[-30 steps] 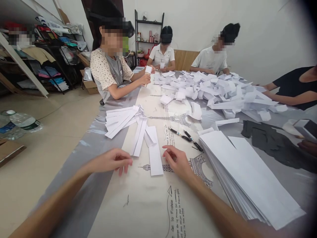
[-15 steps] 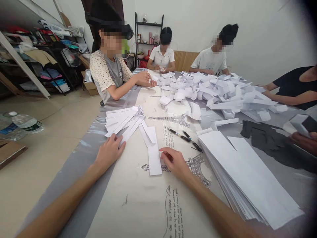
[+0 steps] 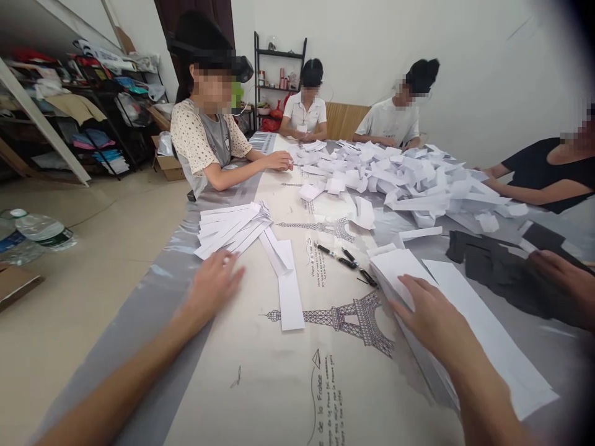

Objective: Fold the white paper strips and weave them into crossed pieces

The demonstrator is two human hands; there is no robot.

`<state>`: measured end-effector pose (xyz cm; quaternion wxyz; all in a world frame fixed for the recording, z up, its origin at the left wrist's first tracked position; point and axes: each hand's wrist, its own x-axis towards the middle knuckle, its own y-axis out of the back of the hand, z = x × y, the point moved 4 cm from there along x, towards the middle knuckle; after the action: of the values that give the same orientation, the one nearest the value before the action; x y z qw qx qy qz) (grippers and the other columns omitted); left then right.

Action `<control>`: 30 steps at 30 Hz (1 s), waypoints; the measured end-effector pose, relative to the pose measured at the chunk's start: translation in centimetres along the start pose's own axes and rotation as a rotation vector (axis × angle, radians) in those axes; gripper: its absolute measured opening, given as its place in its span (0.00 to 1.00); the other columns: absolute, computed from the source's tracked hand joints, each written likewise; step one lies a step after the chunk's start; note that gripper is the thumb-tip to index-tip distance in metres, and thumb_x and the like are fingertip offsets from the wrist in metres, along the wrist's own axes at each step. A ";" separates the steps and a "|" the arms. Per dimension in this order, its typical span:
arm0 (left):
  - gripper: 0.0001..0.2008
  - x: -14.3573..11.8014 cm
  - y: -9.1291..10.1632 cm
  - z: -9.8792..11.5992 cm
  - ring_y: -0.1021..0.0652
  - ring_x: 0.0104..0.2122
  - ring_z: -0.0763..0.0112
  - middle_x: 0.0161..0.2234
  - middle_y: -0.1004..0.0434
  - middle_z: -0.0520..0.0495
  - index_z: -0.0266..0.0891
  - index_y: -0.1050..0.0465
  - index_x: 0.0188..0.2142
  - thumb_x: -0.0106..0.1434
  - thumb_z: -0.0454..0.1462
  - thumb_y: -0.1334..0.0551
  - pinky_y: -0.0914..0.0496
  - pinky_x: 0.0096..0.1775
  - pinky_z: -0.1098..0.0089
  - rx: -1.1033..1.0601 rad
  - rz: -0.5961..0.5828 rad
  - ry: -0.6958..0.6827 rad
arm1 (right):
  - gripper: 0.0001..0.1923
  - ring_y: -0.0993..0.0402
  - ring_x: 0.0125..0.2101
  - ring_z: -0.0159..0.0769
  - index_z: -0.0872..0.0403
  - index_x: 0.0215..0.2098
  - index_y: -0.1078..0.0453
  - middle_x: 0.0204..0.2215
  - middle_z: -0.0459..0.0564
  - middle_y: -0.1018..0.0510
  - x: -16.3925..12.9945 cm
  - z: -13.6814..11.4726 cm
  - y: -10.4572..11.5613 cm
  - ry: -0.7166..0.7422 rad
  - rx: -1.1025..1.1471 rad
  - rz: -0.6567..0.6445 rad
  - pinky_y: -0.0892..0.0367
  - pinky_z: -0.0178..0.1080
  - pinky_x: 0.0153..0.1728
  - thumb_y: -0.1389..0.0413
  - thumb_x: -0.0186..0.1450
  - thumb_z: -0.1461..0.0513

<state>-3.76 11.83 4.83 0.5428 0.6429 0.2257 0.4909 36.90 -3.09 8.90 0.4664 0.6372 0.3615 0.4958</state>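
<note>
My left hand (image 3: pixel 211 285) hovers just below a fan of folded white paper strips (image 3: pixel 230 226), fingers apart and slightly blurred, holding nothing that I can see. On the right, my right hand (image 3: pixel 432 319) is over the left side of a stack of long white paper sheets (image 3: pixel 506 347). Its thumb is apart from the fingers at the edge of the stack; whether it has lifted a sheet is unclear. Between my hands a single paper strip (image 3: pixel 291 297) lies lengthwise on the printed table cloth (image 3: pixel 260 396), its far end under a folded piece.
Several pens (image 3: pixel 346 257) lie near the stack. A large heap of folded white papers (image 3: pixel 385 167) covers the far table. Dark cloth (image 3: pixel 478 257) lies at right, beside another person's hand (image 3: pixel 564 275). Several people sit around the table. Water bottles (image 3: pixel 41 229) stand on the floor.
My right hand has moved right, from beside the single strip to the stack of sheets. My left hand has pulled back slightly from the fanned strips and lifted.
</note>
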 end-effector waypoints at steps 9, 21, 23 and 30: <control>0.24 -1.0 -1.2 3.6 0.33 0.65 0.60 0.65 0.32 0.44 0.47 0.45 0.71 0.79 0.44 0.55 0.54 0.70 0.50 -0.360 -0.221 -0.378 | 0.16 0.23 0.28 0.45 0.51 0.46 0.21 0.33 0.55 0.16 -1.5 1.1 -0.3 -0.161 -0.037 0.031 0.40 0.39 0.24 0.49 0.70 0.56; 0.29 -1.1 -1.1 0.5 0.40 0.68 0.41 0.70 0.42 0.34 0.37 0.32 0.63 0.71 0.52 0.44 0.44 0.65 0.43 -0.110 -0.082 -0.194 | 0.15 0.22 0.31 0.44 0.49 0.41 0.21 0.38 0.54 0.15 -1.6 1.1 -0.2 -0.080 0.018 0.027 0.38 0.39 0.26 0.50 0.72 0.56; 0.30 -1.2 -1.1 0.6 0.40 0.69 0.39 0.70 0.43 0.30 0.33 0.30 0.61 0.70 0.53 0.43 0.46 0.66 0.42 -0.074 -0.057 -0.153 | 0.15 0.22 0.29 0.45 0.50 0.41 0.21 0.34 0.54 0.15 -1.4 1.5 -0.2 -0.113 0.007 0.013 0.40 0.39 0.25 0.50 0.71 0.57; 0.36 -1.4 -0.2 1.1 0.48 0.71 0.37 0.73 0.56 0.27 0.28 0.38 0.66 0.70 0.53 0.44 0.52 0.68 0.40 -0.004 0.056 -0.039 | 0.15 0.19 0.30 0.48 0.51 0.38 0.21 0.33 0.53 0.15 -1.0 0.1 3.4 -0.100 0.116 0.216 0.34 0.42 0.29 0.48 0.67 0.55</control>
<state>-3.38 10.22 4.17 0.5343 0.6575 0.1959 0.4938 36.74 -5.05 11.82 0.3903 0.7222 0.2949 0.4890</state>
